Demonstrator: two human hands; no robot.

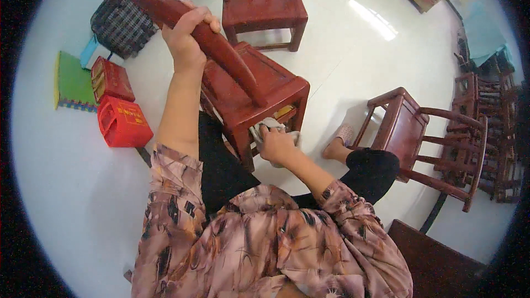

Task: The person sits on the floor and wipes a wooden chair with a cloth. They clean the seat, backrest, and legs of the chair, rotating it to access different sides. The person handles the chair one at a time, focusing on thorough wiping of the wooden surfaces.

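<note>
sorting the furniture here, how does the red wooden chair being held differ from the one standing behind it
The held chair is tipped toward the person, with the left hand gripping its back post; the far chair stands upright on the floor. The held chair has the right hand pressing a grey cloth against its front rail; the far chair is untouched. Both are low, dark red wooden chairs with flat seats.

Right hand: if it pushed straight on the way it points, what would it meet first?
Likely the pale cloth under the right hand, then the front rail of the red wooden chair; depth is hard to judge.
</note>
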